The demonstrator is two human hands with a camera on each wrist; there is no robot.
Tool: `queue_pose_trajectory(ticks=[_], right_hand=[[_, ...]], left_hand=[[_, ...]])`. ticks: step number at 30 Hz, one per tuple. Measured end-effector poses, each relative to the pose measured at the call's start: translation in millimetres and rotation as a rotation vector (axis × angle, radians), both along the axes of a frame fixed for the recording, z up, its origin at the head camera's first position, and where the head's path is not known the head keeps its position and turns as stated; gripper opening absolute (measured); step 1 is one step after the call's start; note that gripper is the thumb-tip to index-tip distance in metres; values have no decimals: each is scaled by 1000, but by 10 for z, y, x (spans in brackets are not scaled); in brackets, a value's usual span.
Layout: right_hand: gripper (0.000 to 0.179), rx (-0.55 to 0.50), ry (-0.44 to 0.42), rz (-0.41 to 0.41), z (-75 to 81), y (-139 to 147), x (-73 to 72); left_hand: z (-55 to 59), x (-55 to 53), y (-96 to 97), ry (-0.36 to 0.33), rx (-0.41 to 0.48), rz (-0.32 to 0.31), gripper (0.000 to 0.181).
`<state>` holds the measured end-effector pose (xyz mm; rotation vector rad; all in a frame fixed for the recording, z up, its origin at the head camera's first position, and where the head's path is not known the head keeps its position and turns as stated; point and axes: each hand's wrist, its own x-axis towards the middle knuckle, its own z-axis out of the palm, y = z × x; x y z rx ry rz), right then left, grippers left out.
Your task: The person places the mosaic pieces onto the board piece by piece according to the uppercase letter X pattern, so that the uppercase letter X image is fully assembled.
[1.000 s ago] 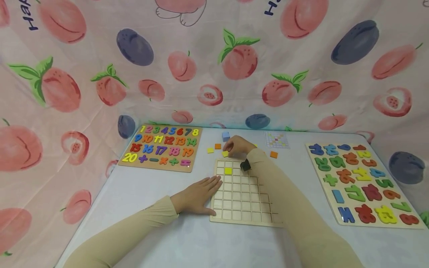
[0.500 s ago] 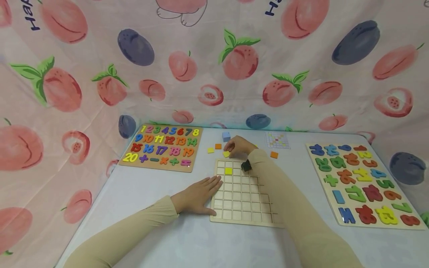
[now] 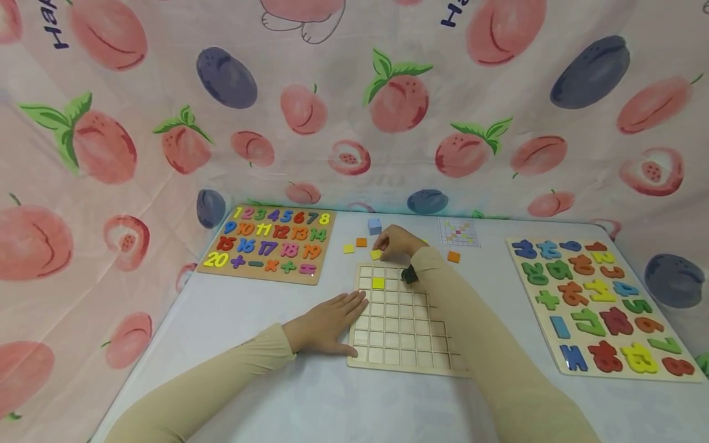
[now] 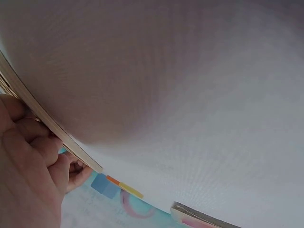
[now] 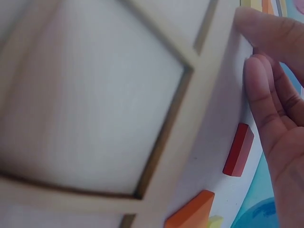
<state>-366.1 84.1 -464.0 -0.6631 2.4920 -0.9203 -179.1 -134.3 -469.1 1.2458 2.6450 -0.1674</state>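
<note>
A wooden grid board (image 3: 391, 338) lies on the table in the head view, with one yellow tile (image 3: 378, 283) in a cell near its far left corner. Flat and with fingers spread, my left hand (image 3: 327, 323) rests at the board's left edge. Past the far edge, my right hand (image 3: 400, 241) reaches a loose yellow tile (image 3: 376, 254), which shows at its fingertips. In the right wrist view the thumb (image 5: 270, 35) and index finger stand apart; whether they pinch that tile is hidden.
Other loose tiles lie behind the board: orange (image 3: 361, 242), yellow (image 3: 348, 248), orange (image 3: 453, 256), and red (image 5: 239, 150). A blue block (image 3: 375, 226) and a printed grid card (image 3: 458, 232) are farther back. Number boards flank them, left (image 3: 266, 246) and right (image 3: 604, 307).
My right hand and the yellow tile at its fingertips have shifted very slightly to the right. The left hand stays in place.
</note>
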Motion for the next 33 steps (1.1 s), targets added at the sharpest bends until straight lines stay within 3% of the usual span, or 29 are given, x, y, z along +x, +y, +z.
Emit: queue_pose_trajectory(ticks=[13,24,33], right_hand=[[23,-59,-69,-37,-71,55,-22],[23,-119,-103,-20,-61,81,19],[23,-118,-120,-31,-76,66,-9]], left_hand=[[-3,-4,-2,11,-4,-1,99],[-10,-8,-2,-1,3,-1,100],[-10,-8,-2,8,8,-3,99]])
